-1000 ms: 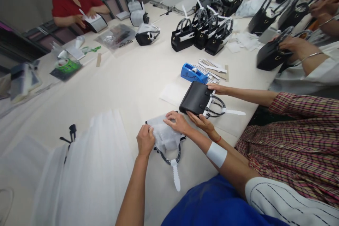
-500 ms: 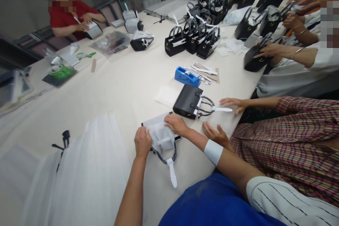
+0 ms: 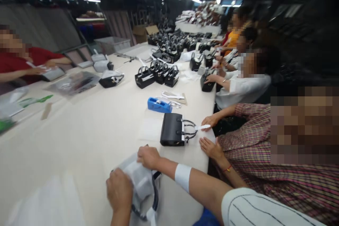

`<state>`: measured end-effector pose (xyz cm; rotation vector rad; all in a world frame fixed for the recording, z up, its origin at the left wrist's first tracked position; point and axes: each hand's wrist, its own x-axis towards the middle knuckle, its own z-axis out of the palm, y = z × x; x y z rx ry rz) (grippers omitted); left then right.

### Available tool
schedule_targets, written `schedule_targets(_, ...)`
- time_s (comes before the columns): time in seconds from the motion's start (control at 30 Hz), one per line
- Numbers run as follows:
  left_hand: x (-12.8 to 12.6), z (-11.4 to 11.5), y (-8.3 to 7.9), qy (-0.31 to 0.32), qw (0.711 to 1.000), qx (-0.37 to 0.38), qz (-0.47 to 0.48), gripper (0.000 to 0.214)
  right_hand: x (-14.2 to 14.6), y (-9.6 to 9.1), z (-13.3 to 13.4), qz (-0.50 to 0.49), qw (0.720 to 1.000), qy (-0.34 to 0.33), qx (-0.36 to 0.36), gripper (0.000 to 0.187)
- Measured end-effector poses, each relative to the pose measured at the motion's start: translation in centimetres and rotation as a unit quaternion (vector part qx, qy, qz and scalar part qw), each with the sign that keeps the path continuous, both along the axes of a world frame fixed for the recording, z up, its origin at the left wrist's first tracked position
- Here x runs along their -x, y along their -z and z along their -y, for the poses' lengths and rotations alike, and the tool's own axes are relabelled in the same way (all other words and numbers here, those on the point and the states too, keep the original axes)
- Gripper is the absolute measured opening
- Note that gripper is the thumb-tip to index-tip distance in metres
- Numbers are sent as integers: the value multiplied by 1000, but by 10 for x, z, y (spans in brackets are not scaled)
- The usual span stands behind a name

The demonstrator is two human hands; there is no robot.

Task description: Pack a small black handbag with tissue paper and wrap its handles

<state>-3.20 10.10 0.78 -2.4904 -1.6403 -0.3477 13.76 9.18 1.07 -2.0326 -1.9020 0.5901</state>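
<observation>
A handbag [image 3: 141, 183] covered in thin whitish wrapping lies on the table near me. Its dark handles stick out toward my side, with a white strip around them. My left hand [image 3: 120, 189] is closed over the near-left side of the wrapping, its fingertips partly hidden. At the bag's far-right corner, my right hand [image 3: 148, 157] grips the wrapping with curled fingers. Beyond it, an unwrapped black handbag [image 3: 171, 130] rests on its side on a white sheet [image 3: 149, 129], a white strip on its handles too.
A blue tape dispenser [image 3: 159, 105] stands behind the black bag, beside paper strips [image 3: 173, 97]. White sheets [image 3: 50, 201] lie at lower left. A co-worker in a checked shirt [image 3: 246, 134] sits close on my right, hands at the table edge. Many black handbags [image 3: 172, 44] crowd the far table.
The view has swung up and to the right, so the table things appear further left. Both my hands stay on the wrapped handbag. The neighbour's hands have drawn slightly back from the black bag.
</observation>
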Motion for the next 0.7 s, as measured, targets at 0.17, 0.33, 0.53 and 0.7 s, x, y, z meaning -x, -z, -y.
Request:
schedule_targets(0.17,1,-13,2,7,999,-31,9,14,-3,0,-9,-1,999,-9,31,20)
schedule_targets(0.33,8,-10,8,104,989,-47,92,22,-2,-2,-2,-23,999,-4,25,15)
schedule_targets(0.53,13,3,16,271,944,47,183,38,0,-9,13,-11,1000,-3,-3,13)
schedule_targets(0.7,12,15,16,311,932,90,164,44,-1,-5,10,-21,1000,0,0,15)
